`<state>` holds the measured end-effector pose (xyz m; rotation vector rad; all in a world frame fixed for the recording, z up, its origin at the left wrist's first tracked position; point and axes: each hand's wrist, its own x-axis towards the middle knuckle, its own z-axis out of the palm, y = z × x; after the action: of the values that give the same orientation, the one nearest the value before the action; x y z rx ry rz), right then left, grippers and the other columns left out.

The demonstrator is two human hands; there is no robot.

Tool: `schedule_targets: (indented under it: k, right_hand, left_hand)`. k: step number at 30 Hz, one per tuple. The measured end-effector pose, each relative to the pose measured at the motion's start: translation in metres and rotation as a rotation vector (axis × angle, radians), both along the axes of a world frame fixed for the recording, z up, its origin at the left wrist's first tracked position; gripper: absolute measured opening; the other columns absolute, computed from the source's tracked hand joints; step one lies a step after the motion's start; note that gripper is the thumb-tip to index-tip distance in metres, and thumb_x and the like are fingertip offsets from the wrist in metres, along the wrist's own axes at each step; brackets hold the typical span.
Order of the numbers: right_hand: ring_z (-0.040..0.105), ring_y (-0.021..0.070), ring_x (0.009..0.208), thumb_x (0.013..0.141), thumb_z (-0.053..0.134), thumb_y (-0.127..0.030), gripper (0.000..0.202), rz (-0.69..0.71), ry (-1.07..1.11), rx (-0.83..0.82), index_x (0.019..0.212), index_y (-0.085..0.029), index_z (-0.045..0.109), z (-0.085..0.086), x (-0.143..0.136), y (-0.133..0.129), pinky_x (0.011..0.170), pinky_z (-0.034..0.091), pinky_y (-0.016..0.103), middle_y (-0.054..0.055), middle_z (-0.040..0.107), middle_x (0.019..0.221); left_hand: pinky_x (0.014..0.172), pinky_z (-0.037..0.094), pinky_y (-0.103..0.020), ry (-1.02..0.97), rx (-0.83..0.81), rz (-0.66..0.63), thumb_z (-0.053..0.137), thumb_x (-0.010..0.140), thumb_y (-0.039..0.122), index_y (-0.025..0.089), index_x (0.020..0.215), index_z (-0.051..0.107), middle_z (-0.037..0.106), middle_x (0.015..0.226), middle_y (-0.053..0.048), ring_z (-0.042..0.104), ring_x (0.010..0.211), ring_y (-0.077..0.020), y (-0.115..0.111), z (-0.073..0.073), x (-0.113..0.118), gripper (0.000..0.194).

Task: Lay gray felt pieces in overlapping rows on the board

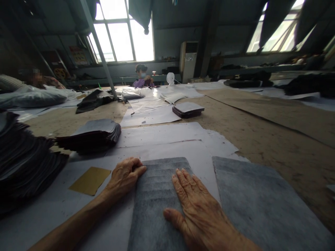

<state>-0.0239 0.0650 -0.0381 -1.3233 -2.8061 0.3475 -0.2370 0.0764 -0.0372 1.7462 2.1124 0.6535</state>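
Observation:
In front of me a grey-blue fabric panel point(154, 195) with faint crosswise creases lies on white paper. My left hand point(127, 174) is at its upper left edge, fingers curled and thumb against the forefinger, pinching the edge. Flat on the panel's right side rests my right hand point(196, 205), its thumb spread away from the fingers. A second, wider grey panel point(261, 202) lies to the right, apart from the first. Beside my left forearm is a mustard-coloured square point(90, 180) on the paper.
Tall dark stacks of cut pieces point(23, 160) stand at the left, with a lower stack point(89, 136) behind the square. A small stack point(187, 109) sits farther back. A slanting pole point(99, 48) rises beyond. Two people sit across the table, one point(142, 78) near a white fan point(170, 78).

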Motion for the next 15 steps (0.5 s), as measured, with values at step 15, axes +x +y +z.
schedule_targets:
  k: [15]
  right_hand:
    - [0.017, 0.029, 0.13, 0.082, 0.03, -0.059, 0.073, -0.047, 0.111, 0.019, 0.133, -0.006, 0.031, -0.0061, 0.0026, -0.0006, 0.105, 0.019, 0.047, 0.017, 0.019, 0.139]
  left_hand:
    - [0.066, 0.036, -0.028, 0.116, -0.037, 0.012, 0.038, 0.08, 0.035, 0.02, 0.066, 0.052, 0.058, 0.075, -0.002, 0.053, 0.077, -0.019, 0.001, 0.003, 0.0066, 0.025]
